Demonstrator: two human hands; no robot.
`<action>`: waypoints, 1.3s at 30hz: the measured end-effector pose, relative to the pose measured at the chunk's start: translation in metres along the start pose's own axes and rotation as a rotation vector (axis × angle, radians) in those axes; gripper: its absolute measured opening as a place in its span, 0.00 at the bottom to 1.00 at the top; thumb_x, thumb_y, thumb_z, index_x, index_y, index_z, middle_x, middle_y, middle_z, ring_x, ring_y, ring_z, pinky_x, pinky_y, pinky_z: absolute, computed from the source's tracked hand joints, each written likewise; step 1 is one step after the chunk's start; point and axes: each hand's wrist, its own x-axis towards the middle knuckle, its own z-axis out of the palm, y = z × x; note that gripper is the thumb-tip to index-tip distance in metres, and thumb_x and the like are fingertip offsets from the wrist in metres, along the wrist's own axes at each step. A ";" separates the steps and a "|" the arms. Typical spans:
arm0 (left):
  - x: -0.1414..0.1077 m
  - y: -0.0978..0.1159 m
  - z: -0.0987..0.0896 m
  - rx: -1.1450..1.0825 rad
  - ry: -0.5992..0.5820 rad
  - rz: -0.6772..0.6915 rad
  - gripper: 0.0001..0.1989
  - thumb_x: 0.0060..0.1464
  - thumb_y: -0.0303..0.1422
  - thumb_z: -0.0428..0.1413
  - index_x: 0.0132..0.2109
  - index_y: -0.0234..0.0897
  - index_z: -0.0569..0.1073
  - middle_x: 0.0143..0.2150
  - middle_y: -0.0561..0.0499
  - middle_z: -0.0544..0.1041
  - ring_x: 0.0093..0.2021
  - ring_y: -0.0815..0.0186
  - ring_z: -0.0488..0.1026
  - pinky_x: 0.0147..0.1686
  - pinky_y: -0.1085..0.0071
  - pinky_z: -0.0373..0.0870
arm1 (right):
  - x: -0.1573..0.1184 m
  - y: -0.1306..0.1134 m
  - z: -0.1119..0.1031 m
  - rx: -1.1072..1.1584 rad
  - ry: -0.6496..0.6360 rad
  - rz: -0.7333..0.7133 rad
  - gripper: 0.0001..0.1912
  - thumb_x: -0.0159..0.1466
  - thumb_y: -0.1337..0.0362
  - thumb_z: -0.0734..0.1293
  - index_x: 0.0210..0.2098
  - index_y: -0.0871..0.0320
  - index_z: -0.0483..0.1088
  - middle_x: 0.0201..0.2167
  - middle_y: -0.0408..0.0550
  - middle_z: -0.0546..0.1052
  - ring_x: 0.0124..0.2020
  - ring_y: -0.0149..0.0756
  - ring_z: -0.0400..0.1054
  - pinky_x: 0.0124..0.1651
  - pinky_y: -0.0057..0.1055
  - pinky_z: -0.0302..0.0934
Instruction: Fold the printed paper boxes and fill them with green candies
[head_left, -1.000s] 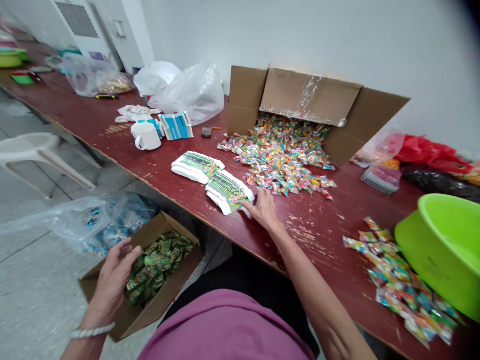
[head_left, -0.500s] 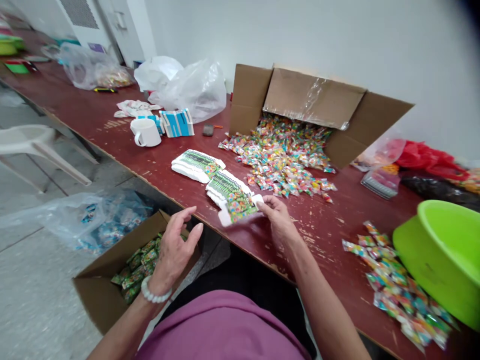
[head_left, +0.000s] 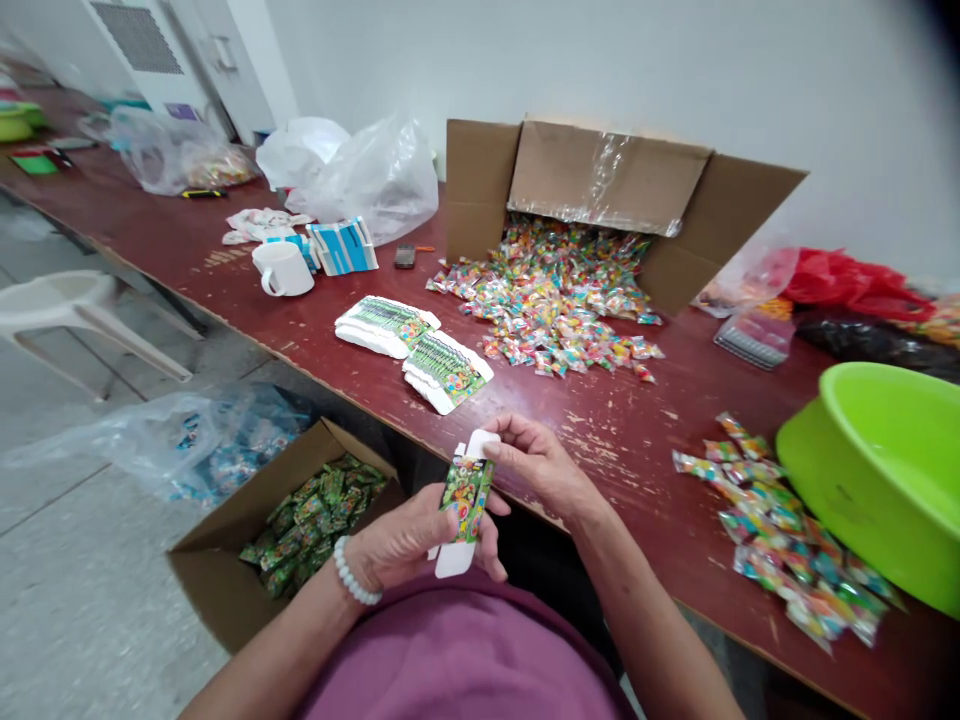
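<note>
A small green printed carton with white end flaps is held in front of my body, near the table's edge. My left hand is closed around its sides, thumb on the printed face. At the upper end, my right hand pinches a white flap between thumb and fingers. Both end flaps stick out, so the carton's ends are not closed. Beyond my hands lie two fanned stacks of flat cartons, a nearer stack and a farther stack.
Wrapped candies spill from a tipped cardboard box. More candies lie beside a green basin. A white mug stands at the left. Below the table edge, a floor box holds green packets.
My right hand has drawn one carton off the nearer stack and toward my body. My left hand has moved right and closed on it. The carton has gone from flat to opened out.
</note>
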 end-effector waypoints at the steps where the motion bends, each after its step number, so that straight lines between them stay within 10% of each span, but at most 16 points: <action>1: 0.000 0.001 0.002 0.022 0.018 0.002 0.31 0.47 0.48 0.68 0.52 0.30 0.75 0.36 0.43 0.80 0.39 0.53 0.81 0.44 0.60 0.73 | -0.002 -0.001 0.000 -0.014 -0.003 -0.012 0.14 0.60 0.54 0.74 0.38 0.55 0.74 0.33 0.43 0.79 0.33 0.31 0.72 0.38 0.28 0.66; 12: 0.003 0.005 0.011 0.009 0.009 -0.041 0.32 0.48 0.54 0.64 0.52 0.36 0.73 0.43 0.42 0.79 0.38 0.55 0.81 0.43 0.60 0.74 | -0.017 0.005 0.006 -0.095 0.029 -0.007 0.15 0.63 0.52 0.70 0.42 0.55 0.70 0.35 0.45 0.77 0.31 0.33 0.71 0.30 0.27 0.65; 18: 0.006 -0.002 0.010 0.135 0.246 -0.016 0.33 0.54 0.62 0.52 0.39 0.33 0.75 0.30 0.48 0.74 0.26 0.69 0.71 0.29 0.72 0.67 | -0.028 0.000 0.013 -0.861 0.385 -0.517 0.17 0.61 0.63 0.71 0.49 0.53 0.69 0.48 0.53 0.71 0.49 0.45 0.68 0.49 0.42 0.67; 24: 0.002 0.006 0.016 0.574 0.292 0.033 0.33 0.56 0.64 0.47 0.33 0.35 0.72 0.26 0.51 0.71 0.25 0.70 0.62 0.29 0.72 0.61 | -0.033 -0.005 0.015 -0.984 0.097 -0.546 0.11 0.63 0.66 0.68 0.46 0.53 0.69 0.45 0.51 0.74 0.45 0.42 0.69 0.46 0.38 0.66; 34: 0.002 0.005 0.014 0.461 0.130 -0.015 0.25 0.60 0.56 0.51 0.42 0.37 0.72 0.30 0.53 0.71 0.26 0.69 0.68 0.32 0.72 0.64 | -0.037 -0.021 0.003 -0.793 -0.112 -0.278 0.05 0.63 0.68 0.67 0.32 0.54 0.67 0.25 0.38 0.71 0.25 0.29 0.63 0.28 0.25 0.55; 39: 0.007 0.011 0.016 0.500 0.040 -0.059 0.22 0.54 0.51 0.60 0.31 0.34 0.71 0.24 0.53 0.69 0.23 0.72 0.65 0.26 0.74 0.61 | -0.040 -0.022 -0.002 -0.587 -0.274 -0.129 0.05 0.66 0.64 0.66 0.39 0.53 0.65 0.26 0.38 0.71 0.25 0.29 0.64 0.29 0.25 0.57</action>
